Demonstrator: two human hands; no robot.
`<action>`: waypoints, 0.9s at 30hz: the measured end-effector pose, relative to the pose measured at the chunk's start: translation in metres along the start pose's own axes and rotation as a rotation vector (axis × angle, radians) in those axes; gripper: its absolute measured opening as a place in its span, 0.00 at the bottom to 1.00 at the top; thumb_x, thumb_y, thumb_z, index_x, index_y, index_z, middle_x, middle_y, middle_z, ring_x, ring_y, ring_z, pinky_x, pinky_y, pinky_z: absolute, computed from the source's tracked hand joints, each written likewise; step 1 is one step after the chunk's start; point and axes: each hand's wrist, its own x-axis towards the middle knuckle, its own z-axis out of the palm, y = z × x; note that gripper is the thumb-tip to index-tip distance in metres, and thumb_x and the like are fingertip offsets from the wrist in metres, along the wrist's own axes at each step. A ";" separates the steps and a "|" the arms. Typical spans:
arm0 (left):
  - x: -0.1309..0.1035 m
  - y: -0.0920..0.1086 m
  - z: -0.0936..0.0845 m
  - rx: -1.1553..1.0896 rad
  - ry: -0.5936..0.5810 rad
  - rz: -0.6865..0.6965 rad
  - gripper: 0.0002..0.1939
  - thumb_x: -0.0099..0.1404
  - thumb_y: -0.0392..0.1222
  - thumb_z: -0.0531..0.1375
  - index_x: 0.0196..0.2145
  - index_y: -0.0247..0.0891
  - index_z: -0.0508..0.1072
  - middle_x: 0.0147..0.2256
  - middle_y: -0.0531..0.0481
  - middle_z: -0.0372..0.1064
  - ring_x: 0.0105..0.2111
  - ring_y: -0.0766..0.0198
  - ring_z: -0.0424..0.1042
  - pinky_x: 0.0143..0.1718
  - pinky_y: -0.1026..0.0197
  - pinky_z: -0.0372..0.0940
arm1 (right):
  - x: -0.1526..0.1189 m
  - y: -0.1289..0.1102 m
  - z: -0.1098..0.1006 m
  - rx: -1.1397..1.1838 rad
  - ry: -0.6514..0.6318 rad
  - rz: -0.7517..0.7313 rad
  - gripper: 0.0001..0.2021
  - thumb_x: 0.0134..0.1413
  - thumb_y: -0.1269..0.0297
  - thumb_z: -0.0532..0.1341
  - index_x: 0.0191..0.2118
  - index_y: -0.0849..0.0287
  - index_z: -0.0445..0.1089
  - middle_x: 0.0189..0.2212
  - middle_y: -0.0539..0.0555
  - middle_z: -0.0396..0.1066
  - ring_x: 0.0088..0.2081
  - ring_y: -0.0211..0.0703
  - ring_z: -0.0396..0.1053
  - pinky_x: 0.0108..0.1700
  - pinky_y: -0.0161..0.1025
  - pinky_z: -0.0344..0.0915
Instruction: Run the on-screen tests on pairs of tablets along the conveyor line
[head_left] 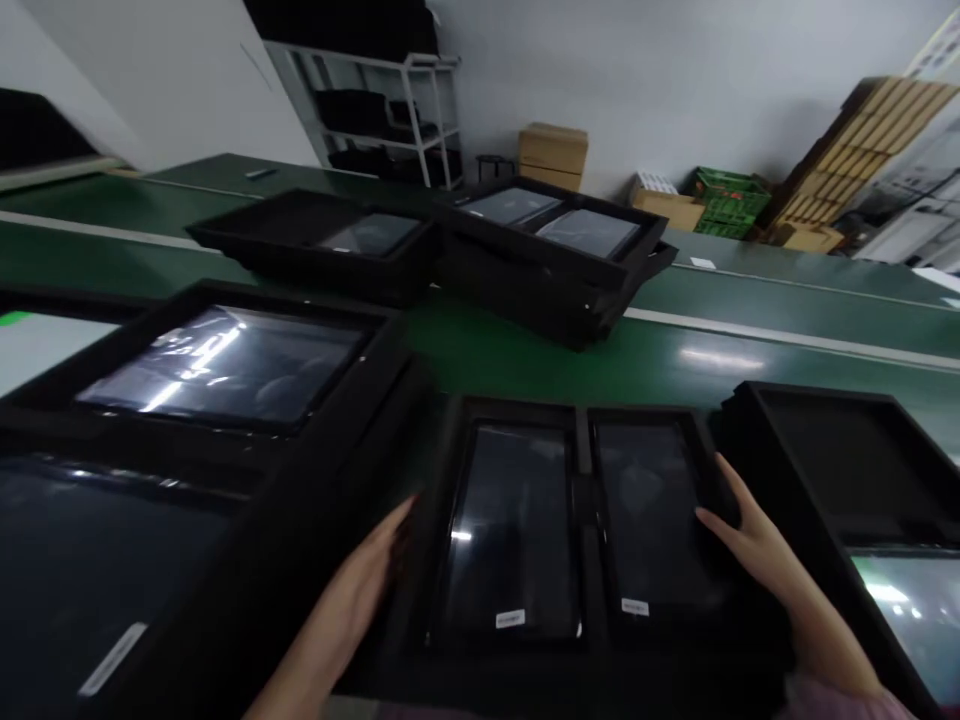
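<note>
A black tray [585, 655] with two dark glass panels lies in front of me. The left panel [510, 530] and the right panel [649, 510] each bear a small white label near the bottom. My left hand [360, 580] is against the tray's left side, its fingertips partly hidden. My right hand [750, 525] holds the right side, thumb over the edge by the right panel and fingers at the outer rim.
Stacked black trays with panels stand at the left [300, 470] and across the green table [510, 365]. Another tray [832, 500] with one panel is at the right. Cartons [553, 150], green crates [727, 200] and a shelf [409, 100] are by the wall.
</note>
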 end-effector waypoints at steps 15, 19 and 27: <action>0.056 -0.028 0.180 1.569 -0.161 0.674 0.47 0.64 0.47 0.62 0.73 0.20 0.53 0.76 0.22 0.33 0.76 0.28 0.33 0.71 0.22 0.43 | 0.022 0.007 0.053 -0.241 0.078 -0.169 0.30 0.70 0.41 0.53 0.47 0.64 0.80 0.64 0.69 0.69 0.73 0.71 0.52 0.67 0.72 0.62; 0.067 -0.020 0.170 1.574 -0.082 0.712 0.50 0.63 0.49 0.63 0.74 0.19 0.50 0.76 0.19 0.31 0.76 0.24 0.31 0.69 0.17 0.42 | 0.021 0.000 0.055 -0.191 0.063 -0.138 0.29 0.69 0.39 0.55 0.51 0.61 0.79 0.65 0.67 0.68 0.73 0.71 0.52 0.67 0.72 0.63; 0.113 0.011 0.199 1.536 -0.053 0.687 0.42 0.68 0.47 0.57 0.73 0.20 0.54 0.72 0.19 0.50 0.75 0.29 0.46 0.73 0.23 0.40 | 0.043 -0.006 0.067 -0.317 0.000 -0.055 0.30 0.67 0.39 0.55 0.57 0.59 0.74 0.73 0.67 0.58 0.71 0.78 0.53 0.62 0.80 0.61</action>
